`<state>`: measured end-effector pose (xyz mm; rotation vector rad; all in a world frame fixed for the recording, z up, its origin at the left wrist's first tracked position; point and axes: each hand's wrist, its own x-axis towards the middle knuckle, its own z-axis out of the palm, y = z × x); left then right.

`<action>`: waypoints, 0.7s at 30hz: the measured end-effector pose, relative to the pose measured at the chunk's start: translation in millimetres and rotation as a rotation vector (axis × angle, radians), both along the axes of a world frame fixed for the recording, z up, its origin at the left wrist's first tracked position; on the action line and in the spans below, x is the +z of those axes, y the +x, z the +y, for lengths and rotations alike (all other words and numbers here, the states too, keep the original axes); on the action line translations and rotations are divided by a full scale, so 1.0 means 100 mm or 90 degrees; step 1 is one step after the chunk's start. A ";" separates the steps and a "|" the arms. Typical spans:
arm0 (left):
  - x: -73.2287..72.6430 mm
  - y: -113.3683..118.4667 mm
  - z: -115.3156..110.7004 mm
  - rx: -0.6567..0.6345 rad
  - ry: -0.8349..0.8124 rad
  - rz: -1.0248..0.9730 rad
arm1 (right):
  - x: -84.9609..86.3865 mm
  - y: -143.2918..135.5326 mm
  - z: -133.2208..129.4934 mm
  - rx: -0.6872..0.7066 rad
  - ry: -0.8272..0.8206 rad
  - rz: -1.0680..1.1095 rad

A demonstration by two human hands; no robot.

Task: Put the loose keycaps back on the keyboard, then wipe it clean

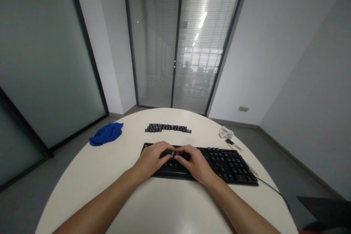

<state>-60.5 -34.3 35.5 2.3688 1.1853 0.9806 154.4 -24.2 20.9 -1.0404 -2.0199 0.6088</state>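
Observation:
A black keyboard (230,164) lies on the pale round table in front of me. Over its left half, my left hand (152,157) and my right hand (196,161) meet with their fingertips close together. Between those fingertips is a small dark keycap (173,153), pinched from both sides. Both hands are closed on it, and the fingers cover part of the keyboard beneath. Beyond the keyboard, several loose black keycaps (168,128) are laid out in uneven rows on the table.
A crumpled blue cloth (106,134) lies at the table's left edge. On the right are a white crumpled tissue (226,132) and a small dark-headed brush-like tool (229,141). The keyboard cable (271,187) runs off the right edge. A dark chair-like shape (326,210) stands lower right.

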 end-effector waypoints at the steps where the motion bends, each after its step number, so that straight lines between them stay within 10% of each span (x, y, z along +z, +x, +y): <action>1: 0.01 0.00 0.00 -0.008 -0.003 0.000 | 0.00 0.00 0.00 0.000 -0.003 -0.004; 21: -0.22 -0.17 0.25 0.053 -0.129 -0.016 | 0.00 0.01 -0.08 0.058 0.085 -0.162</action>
